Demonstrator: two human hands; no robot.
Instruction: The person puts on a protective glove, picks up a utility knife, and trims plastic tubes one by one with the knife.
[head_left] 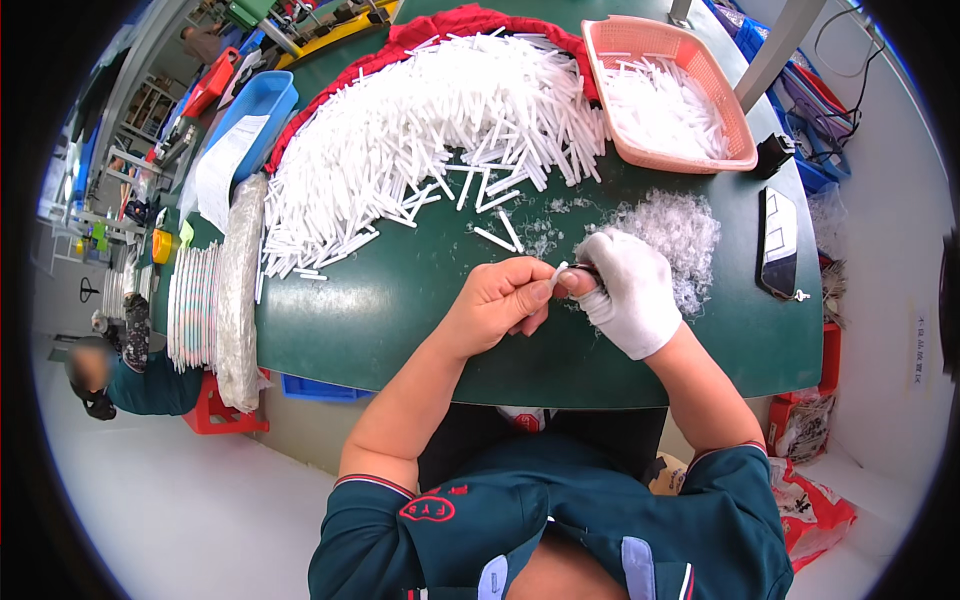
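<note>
My bare left hand [504,304] pinches a short white plastic tube [559,271] between thumb and fingertips. Against it, my right hand [637,292], in a white glove with the thumb bare, is closed on a small dark tool at the tube's end; fingers hide most of the tool, so its kind is unclear. Beyond both hands a big heap of white tubes [440,110] spreads over a red cloth [470,18]. A few loose tubes [495,238] lie close to my left hand. Curly clear plastic shavings [685,235] are piled beside and behind my right hand.
A salmon-pink basket [735,155] holding more white pieces stands at the far right of the green table [330,345]. A phone [778,245] lies near the right edge. At left are a long plastic-wrapped bundle [240,300], a blue tray [275,95] and another person [150,380].
</note>
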